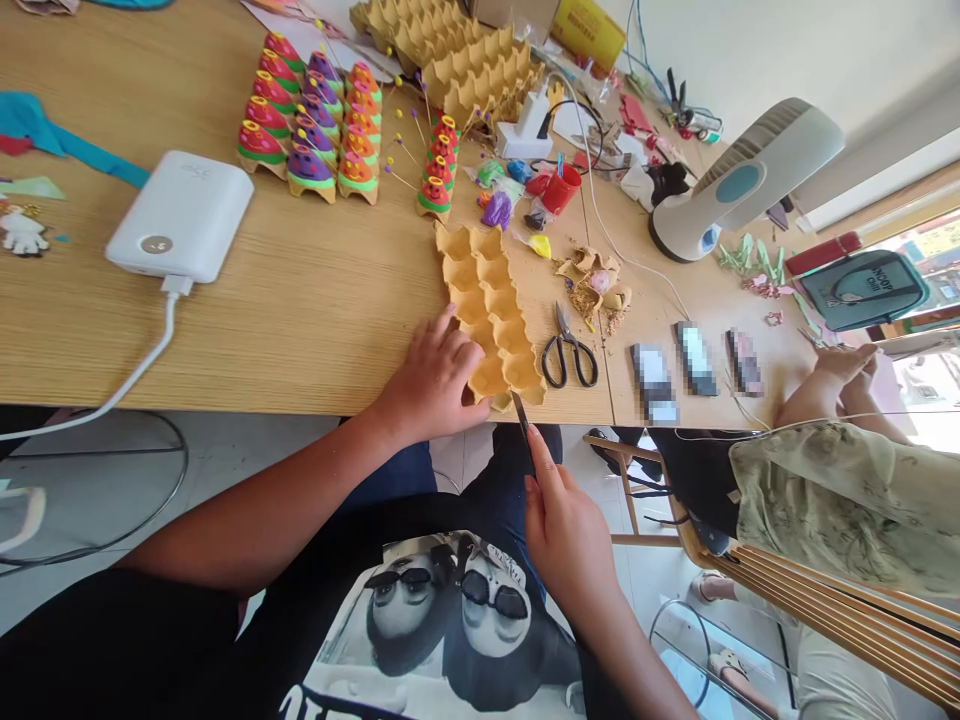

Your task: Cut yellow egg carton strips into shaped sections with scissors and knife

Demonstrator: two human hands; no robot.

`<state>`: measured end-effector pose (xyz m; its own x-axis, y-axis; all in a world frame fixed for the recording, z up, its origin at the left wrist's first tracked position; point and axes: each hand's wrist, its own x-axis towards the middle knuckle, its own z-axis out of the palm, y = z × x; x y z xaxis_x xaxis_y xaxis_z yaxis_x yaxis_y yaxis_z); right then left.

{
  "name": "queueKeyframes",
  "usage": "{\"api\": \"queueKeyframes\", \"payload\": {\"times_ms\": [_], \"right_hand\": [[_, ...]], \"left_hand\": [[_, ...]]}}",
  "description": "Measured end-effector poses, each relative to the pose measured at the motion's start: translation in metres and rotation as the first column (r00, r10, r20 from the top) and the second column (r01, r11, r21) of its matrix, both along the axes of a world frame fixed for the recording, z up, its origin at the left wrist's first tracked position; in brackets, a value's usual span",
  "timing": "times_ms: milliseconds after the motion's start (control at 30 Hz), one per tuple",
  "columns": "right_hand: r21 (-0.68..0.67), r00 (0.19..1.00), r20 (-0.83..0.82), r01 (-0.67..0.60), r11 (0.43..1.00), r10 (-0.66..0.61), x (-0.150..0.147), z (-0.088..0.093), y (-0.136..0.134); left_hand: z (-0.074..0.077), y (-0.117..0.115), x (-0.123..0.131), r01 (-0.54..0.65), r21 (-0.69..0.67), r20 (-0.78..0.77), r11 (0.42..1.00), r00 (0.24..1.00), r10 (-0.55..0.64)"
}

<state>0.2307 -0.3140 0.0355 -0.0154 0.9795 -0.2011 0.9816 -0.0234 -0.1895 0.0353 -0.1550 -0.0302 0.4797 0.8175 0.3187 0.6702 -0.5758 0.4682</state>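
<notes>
A strip of yellow egg carton [491, 300] lies on the wooden table [315, 310], its near end hanging at the table's front edge. My left hand [435, 375] presses down on the carton's near left side, fingers curled over it. My right hand [559, 525] is below the table edge and pinches a thin knife blade [520, 413] whose tip touches the carton's near end.
Black scissors [568, 352] lie right of the carton, carton scraps [592, 280] beyond them. Painted carton cones [315, 115] stand at the back left, a white power bank [180, 215] with cable to the left, a desk fan [739, 180] on the right. Another person's hands [836, 385] rest at right.
</notes>
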Motion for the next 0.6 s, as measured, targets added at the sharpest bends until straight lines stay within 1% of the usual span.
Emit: {"api": "queueKeyframes", "payload": {"times_ms": [167,400,600], "right_hand": [[-0.001,1.0,0.017,0.0,1.0,0.0,-0.0029,0.0014,-0.0008],[0.08,1.0,-0.015,-0.005,0.997,0.006,-0.0008,-0.0014,-0.0019],[0.027,1.0,-0.008,-0.001,1.0,0.001,-0.0015,-0.0005,0.0024]], "left_hand": [[-0.0008,-0.0001,0.0,-0.003,0.018,-0.014,1.0,1.0,0.003],[-0.0023,0.001,-0.0005,0.005,-0.007,0.005,1.0,1.0,-0.004],[-0.0024,0.0006,-0.0007,0.0,0.002,0.007,1.0,1.0,0.0]]}}
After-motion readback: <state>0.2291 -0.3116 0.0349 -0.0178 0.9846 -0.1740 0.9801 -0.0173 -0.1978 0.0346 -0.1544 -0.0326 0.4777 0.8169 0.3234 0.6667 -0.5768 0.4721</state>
